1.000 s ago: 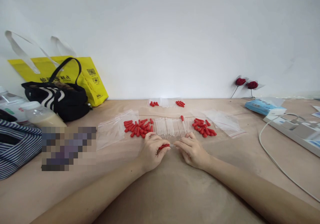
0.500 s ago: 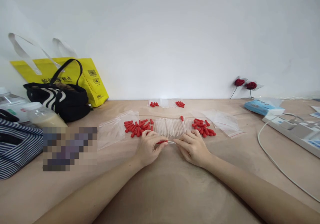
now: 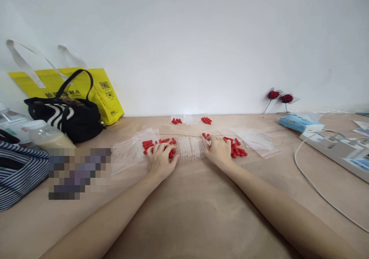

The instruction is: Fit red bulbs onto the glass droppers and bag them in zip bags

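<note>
A row of thin clear tubes (image 3: 191, 148) lies side by side between my two hands. My left hand (image 3: 161, 159) is over the left pile of red rubber bulbs (image 3: 148, 143), fingers curved down and spread; its fingertips touch or nearly touch the bulbs. My right hand (image 3: 218, 150) reaches to the right end of the tube row, thumb and fingers bent close together; what they pinch, if anything, is hidden. A few red bulbs (image 3: 205, 135) show just beyond its fingertips. Beside it lies the right pile of red bulbs (image 3: 238, 150).
Clear plastic bags (image 3: 127, 151) lie left and right (image 3: 255, 140). Behind, a filled bag (image 3: 190, 119) holds tubes and red bulbs. A yellow bag (image 3: 111, 101), black bag (image 3: 80, 120) and bottle (image 3: 50, 136) stand left; a tissue pack (image 3: 301, 123), power strip (image 3: 334, 151) and cable sit right.
The red-ended clear piece between my hands is gone from there. My left hand has moved left onto the bulbs, and my right hand forward to the tubes. Another red bulb shows near the row's far end.
</note>
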### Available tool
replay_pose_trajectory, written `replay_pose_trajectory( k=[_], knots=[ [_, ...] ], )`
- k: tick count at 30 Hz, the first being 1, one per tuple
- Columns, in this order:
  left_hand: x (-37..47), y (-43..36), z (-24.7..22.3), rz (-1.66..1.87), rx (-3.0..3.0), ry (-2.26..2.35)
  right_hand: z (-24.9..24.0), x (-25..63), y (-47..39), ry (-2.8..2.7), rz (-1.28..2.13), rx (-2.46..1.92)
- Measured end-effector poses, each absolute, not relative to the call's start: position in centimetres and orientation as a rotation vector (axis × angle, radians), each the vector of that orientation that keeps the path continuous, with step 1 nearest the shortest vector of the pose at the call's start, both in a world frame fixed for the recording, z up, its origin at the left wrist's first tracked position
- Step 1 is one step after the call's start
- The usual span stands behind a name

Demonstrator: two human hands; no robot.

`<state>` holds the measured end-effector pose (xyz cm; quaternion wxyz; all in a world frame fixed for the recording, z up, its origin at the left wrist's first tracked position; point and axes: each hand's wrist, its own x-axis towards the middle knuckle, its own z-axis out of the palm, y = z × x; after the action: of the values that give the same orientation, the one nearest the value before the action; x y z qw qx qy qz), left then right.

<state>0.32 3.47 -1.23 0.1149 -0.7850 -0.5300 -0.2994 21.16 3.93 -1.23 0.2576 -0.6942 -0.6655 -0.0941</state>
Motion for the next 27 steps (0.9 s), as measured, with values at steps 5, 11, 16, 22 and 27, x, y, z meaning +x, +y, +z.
replay_pose_trajectory(
  k=[5, 11, 16, 22, 27],
  knots=[
    [0.1, 3.6, -1.4, -0.835, -2.292, -1.570, -1.2, 20.9, 4.0, -1.839, -0.260, -1.948],
    [0.2, 3.6, -1.4, -0.782, -2.260, -1.610, -1.0, 20.7, 3.6, -1.868, -0.257, -1.933],
    [0.2, 3.5, -1.0, -0.705, -2.185, -1.667, -0.5, 19.4, 3.5, -1.888, -0.082, -1.971],
    [-0.1, 3.7, -0.9, -0.702, -2.129, -1.648, 0.1, 18.2, 4.5, -1.897, 0.005, -2.105],
    [-0.3, 4.2, -0.9, -0.726, -2.075, -1.731, 0.8, 17.9, 4.9, -1.937, 0.073, -2.182]
  ],
)
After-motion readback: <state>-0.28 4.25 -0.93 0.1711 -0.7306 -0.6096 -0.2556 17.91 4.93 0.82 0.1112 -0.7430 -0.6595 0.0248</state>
